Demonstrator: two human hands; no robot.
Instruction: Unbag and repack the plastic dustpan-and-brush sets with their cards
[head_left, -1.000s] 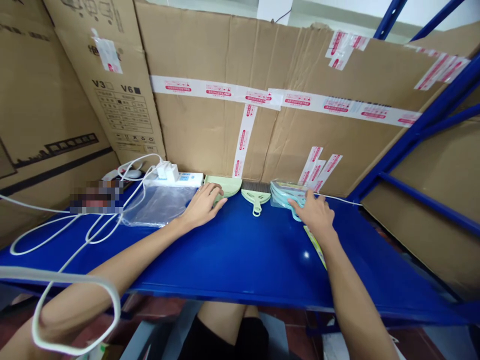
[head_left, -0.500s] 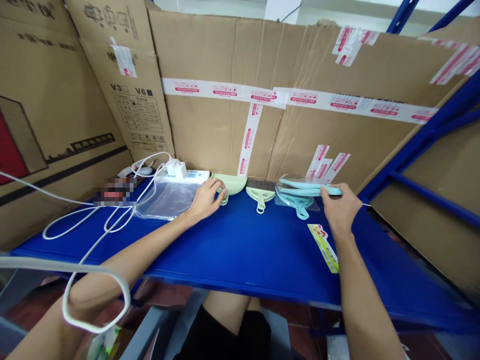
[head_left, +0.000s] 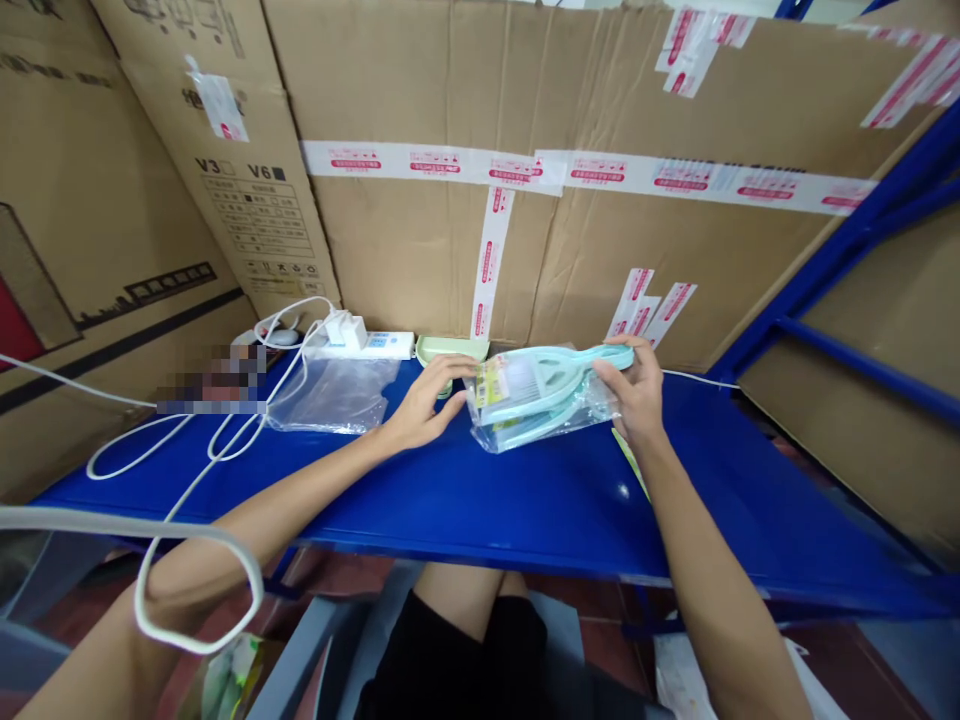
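Note:
My right hand (head_left: 637, 388) is closed on the handle end of a light-blue brush and dustpan set (head_left: 551, 385) in a clear plastic bag, raised above the blue table. At the bag's left end is my left hand (head_left: 429, 403), fingers and thumb apart, its fingertips beside the bag's edge. Behind my left hand lies a light-green dustpan (head_left: 454, 350), partly covered by the fingers. The held set hides the green brush's place. A yellow-green card (head_left: 628, 458) shows in part beside my right wrist.
Flat clear plastic bags (head_left: 334, 395) lie left of my left hand. A white power strip (head_left: 386, 346) with plugs and looping white cables (head_left: 217, 455) is at the back left. Cardboard panels (head_left: 420, 260) stand behind the blue table (head_left: 480, 510), and a blue metal frame (head_left: 832, 255) is at the right.
My right hand has brought the bagged light-blue set left and turned it so its face shows. My left hand has moved slightly down off the green dustpan, thumb spread from the fingers.

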